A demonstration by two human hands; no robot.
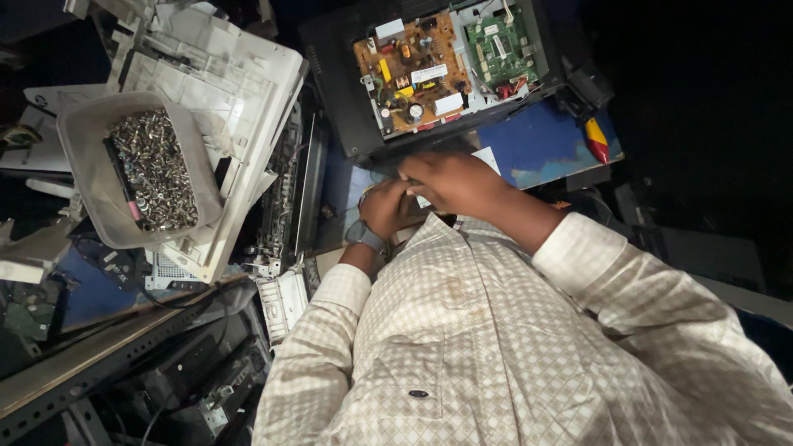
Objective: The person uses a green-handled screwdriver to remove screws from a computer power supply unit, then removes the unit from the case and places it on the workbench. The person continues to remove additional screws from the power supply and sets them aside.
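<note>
At far left, grey tub (78,140) heaped with loose metal screws, resting on white plastic cover (248,74). Toward centre, left hand (384,206) and right hand (454,182) curled close together at near edge of black housing (330,91); cannot tell what fingers pinch. Probably best to brace housing firmly and work slowly, by feel. Above, brown circuit board (409,70) bearing small white rectangular labels (429,73); green board (500,45) beside. Far right, red-and-yellow tool handle (596,140) on blue tabletop (545,144).
</note>
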